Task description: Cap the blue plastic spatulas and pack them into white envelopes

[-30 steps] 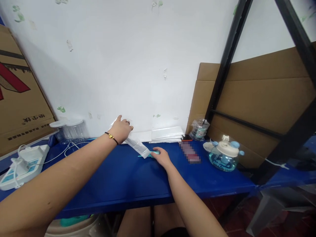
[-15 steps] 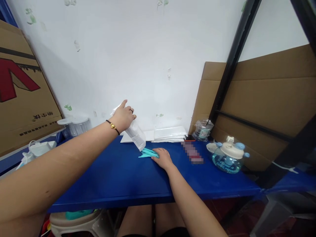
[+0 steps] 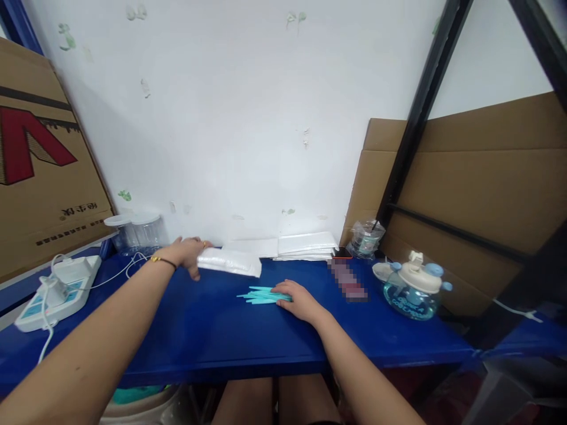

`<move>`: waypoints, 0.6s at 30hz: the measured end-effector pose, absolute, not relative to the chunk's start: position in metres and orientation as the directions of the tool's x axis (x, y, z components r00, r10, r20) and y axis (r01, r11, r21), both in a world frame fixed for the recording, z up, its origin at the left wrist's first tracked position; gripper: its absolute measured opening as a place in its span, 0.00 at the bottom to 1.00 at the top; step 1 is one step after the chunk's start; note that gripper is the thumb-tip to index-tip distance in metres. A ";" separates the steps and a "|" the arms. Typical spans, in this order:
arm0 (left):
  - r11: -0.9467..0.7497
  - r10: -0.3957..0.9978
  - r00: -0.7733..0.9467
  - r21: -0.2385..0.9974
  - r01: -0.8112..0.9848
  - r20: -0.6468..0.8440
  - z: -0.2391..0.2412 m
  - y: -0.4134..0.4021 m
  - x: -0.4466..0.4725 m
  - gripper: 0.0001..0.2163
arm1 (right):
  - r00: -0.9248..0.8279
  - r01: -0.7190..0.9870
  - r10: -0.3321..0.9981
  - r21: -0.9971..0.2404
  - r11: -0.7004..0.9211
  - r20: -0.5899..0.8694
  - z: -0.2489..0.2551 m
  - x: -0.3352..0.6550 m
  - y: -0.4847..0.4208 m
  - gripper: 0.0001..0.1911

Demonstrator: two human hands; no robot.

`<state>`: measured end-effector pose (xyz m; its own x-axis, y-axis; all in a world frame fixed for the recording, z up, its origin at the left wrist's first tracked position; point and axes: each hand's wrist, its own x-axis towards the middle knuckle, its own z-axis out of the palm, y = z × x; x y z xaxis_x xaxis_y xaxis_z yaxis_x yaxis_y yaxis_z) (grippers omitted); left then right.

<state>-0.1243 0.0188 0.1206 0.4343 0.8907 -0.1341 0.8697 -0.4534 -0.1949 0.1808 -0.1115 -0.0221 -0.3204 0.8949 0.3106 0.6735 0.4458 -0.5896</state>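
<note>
My left hand (image 3: pixel 189 255) is at the left end of a white plastic packet (image 3: pixel 230 262), which lies low over the back of the blue table. Its thumb points down, apart from the packet, and its fingers reach behind the packet's end, partly hidden. In front of the packet, a bundle of thin turquoise sticks (image 3: pixel 260 296) lies fanned toward the left on the table. My right hand (image 3: pixel 297 298) rests on the bundle's right end with its fingers curled over the sticks.
White flat packets (image 3: pixel 305 243) are stacked against the wall. A blurred phone-like item (image 3: pixel 348 278) and a blue water bottle (image 3: pixel 415 290) stand right. On the left are clear lidded jars (image 3: pixel 144 230) and a power strip (image 3: pixel 66 298) with cables. The blue table (image 3: pixel 212 342) has a front edge.
My left hand has moved left and down, and the packet has gone from tilted to nearly level. The turquoise sticks now lie clear of the packet, under my right hand.
</note>
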 end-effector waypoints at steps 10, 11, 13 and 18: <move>-0.494 0.865 0.501 0.128 0.860 -0.029 0.037 0.026 -0.152 0.48 | -0.185 0.686 0.916 -0.621 0.380 0.356 -0.018 0.195 -0.124 0.20; -0.526 0.845 0.535 0.209 0.824 0.015 0.039 0.020 -0.139 0.42 | -0.134 0.680 0.911 -0.632 0.371 0.391 -0.015 0.201 -0.119 0.17; -0.578 0.794 0.605 0.381 0.722 0.057 0.039 0.007 -0.106 0.28 | -0.067 0.672 0.905 -0.652 0.352 0.420 -0.009 0.215 -0.106 0.14; -0.717 0.652 0.755 0.382 0.583 0.072 0.022 -0.013 -0.023 0.16 | -0.244 0.679 0.962 -0.687 0.259 0.123 -0.003 0.245 -0.070 0.08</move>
<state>-0.0229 -0.0134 0.0225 0.7545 0.6523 0.0717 0.5833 -0.7167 0.3823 0.2450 -0.0699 -0.0029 -0.2437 0.9621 0.1226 0.6789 0.2595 -0.6869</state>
